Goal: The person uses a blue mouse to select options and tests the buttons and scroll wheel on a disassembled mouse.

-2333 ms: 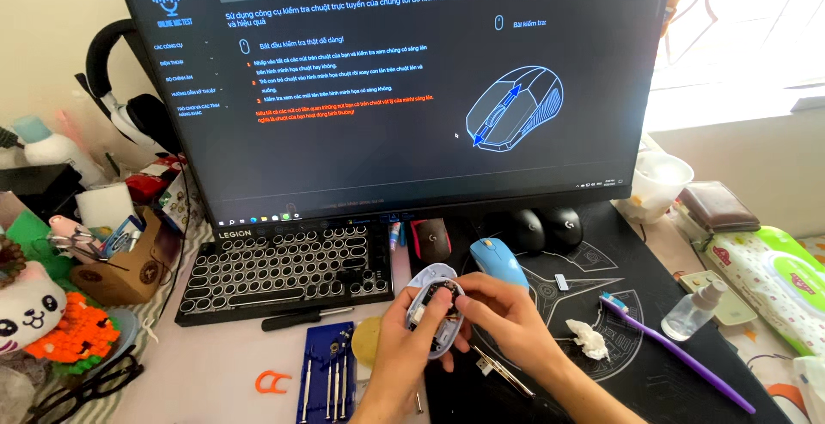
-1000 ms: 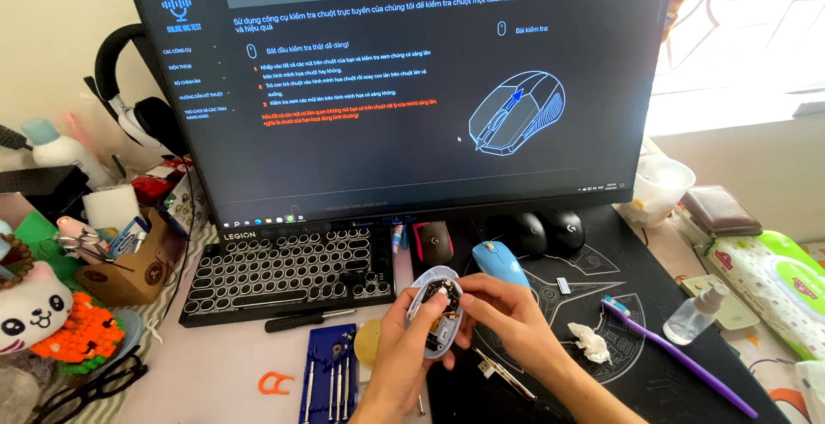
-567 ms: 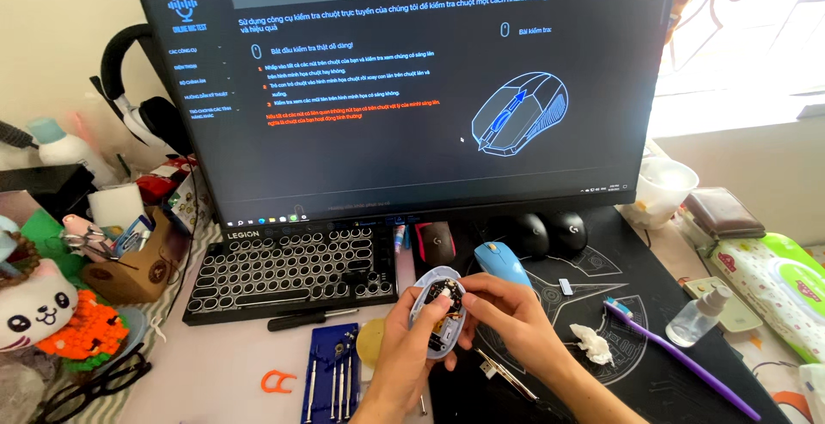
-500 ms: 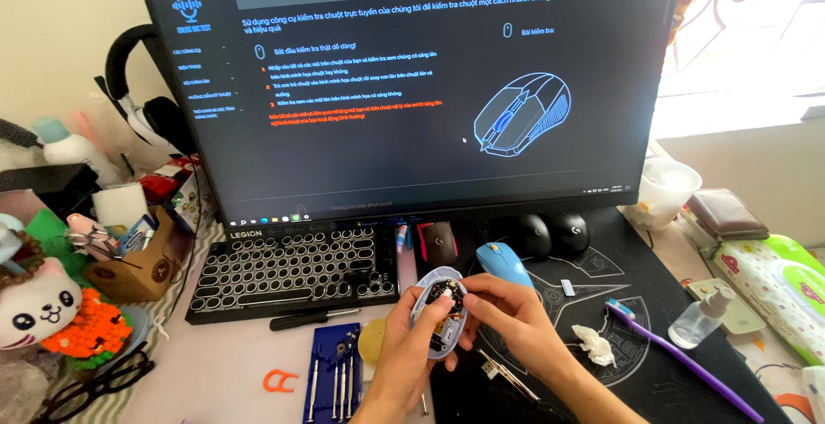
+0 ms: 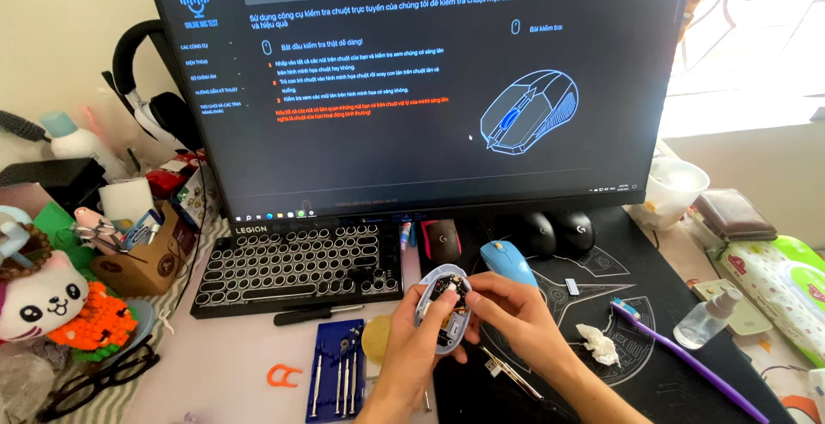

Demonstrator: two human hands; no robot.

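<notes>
Opened mouse base, pale blue shell with the circuit board exposed, held just above the near edge of the black desk mat, in front of the keyboard. Left hand cups it from below and the left side, fingers wrapped around the shell. Right hand comes in from the right, fingertips pinched narrow at the top of the board; whether they hold a small part or only press on one cannot be told.

Blue top cover lies just beyond, on the mat. Three more mice stand in a row under the monitor. Blue screwdriver set lies open just left of the left wrist, a loose black driver beside the keyboard. Crumpled tissue, purple toothbrush and small spray bottle sit to the right.

Risks, as judged: the board is bare, so a slipping fingertip could bend a switch or snag a wire. The shell is held in the air, so any small loose piece could drop and vanish on the dark mat. Liquid from the bottle is near enough to matter if knocked.
</notes>
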